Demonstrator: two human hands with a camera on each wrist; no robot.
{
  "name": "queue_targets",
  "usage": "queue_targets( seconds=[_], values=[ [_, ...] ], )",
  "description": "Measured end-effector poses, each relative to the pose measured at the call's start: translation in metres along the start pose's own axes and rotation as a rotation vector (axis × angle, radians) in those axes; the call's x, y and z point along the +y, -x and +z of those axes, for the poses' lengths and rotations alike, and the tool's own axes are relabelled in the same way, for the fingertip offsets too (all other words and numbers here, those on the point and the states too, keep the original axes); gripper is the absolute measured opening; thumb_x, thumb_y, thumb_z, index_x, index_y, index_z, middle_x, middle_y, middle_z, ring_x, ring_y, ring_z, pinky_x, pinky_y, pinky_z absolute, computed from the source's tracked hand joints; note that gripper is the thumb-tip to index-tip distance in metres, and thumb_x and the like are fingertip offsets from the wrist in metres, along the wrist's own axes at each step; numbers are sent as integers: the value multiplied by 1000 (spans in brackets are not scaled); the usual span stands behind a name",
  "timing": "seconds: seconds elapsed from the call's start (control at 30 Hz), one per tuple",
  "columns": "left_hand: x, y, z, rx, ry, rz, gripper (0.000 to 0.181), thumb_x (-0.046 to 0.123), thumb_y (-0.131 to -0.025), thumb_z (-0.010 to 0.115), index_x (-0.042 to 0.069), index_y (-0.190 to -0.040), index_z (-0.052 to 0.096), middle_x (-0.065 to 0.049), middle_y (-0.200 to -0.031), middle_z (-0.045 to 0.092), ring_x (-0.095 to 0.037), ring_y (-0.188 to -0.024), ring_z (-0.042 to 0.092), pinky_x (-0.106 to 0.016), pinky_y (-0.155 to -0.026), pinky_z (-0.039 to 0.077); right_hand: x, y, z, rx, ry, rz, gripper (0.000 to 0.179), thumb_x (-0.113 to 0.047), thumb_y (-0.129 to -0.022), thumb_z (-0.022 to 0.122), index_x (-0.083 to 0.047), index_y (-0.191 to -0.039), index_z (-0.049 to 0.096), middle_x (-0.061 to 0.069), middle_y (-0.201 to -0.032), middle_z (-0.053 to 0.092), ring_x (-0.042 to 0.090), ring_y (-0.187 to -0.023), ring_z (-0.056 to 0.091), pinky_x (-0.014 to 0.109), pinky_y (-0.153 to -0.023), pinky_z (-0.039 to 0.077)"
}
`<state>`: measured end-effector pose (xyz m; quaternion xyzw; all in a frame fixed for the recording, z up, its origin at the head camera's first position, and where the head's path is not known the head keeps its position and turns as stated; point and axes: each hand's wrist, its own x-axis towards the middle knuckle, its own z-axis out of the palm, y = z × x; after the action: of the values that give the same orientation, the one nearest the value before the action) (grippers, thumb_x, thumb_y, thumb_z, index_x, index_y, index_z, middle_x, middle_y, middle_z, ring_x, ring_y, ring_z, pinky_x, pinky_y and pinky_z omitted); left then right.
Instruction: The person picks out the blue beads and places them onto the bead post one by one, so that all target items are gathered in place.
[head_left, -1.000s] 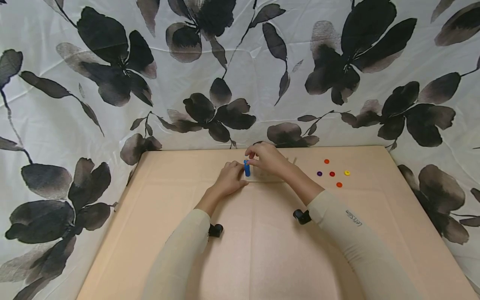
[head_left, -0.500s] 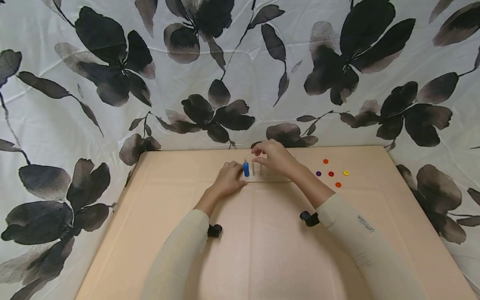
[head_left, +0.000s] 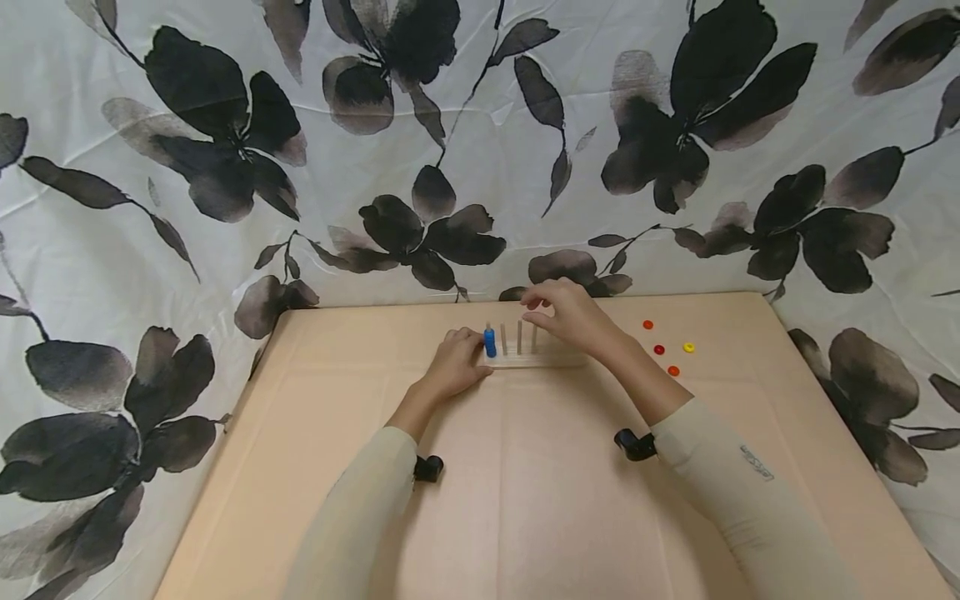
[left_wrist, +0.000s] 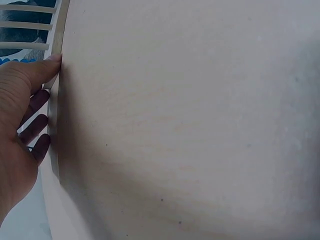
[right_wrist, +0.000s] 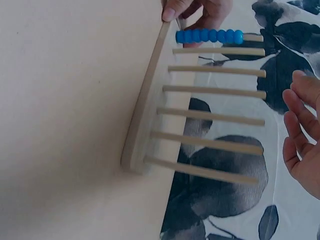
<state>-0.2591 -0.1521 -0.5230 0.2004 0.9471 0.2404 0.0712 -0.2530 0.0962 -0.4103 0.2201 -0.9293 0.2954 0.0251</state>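
A wooden peg stand (head_left: 536,362) lies near the table's far edge, its row of thin pegs pointing up. Several blue beads (right_wrist: 210,36) are stacked on the end peg at the left, whose tip shows bare above them; the other pegs carry nothing. My left hand (head_left: 453,367) holds that end of the base, thumb (left_wrist: 52,61) on the front edge and fingers behind. Above the right part of the stand hovers my right hand (head_left: 573,321), fingers loosely bent and apart from the pegs (right_wrist: 215,92), with nothing seen between them.
Right of the stand, loose beads lie on the table (head_left: 570,500): an orange one (head_left: 648,325), a red one (head_left: 659,350), a yellow one (head_left: 688,347) and another orange one (head_left: 673,371). A flower-patterned cloth (head_left: 420,150) hangs behind the table.
My right hand has left the top of the blue stack and moved right over the pegs. Its forearm now hides the purple bead. The left hand stays at the stand's end.
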Motion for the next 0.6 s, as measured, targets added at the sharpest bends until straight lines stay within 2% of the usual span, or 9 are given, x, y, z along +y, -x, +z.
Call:
queue_targets(
  seconds=[0.17,0.37,0.6],
  values=[
    [-3,1,0,5,36,-5,64,29,-89,83,4,-142,58,-11,-138,60,-30,-130,50,-44,-114,40,3,8,-10,29,-8,5,23,-22,-96,74,-10,-116,75,7,-110,73,28,-107,63,46,-94,50],
    [-4,9,-2,10,83,5,69,27,-87,84,2,-144,55,-15,-139,58,-31,-132,51,-43,-116,40,10,23,-20,57,-5,9,25,-22,-98,73,-7,-117,74,10,-112,71,29,-107,60,48,-95,49],
    [-10,22,-14,39,92,-20,64,34,-93,78,10,-147,53,-11,-146,54,-29,-139,48,-44,-119,38,21,41,-37,135,19,-4,24,-21,-101,69,-6,-119,72,13,-125,67,34,-124,58,54,-107,44]
  ],
)
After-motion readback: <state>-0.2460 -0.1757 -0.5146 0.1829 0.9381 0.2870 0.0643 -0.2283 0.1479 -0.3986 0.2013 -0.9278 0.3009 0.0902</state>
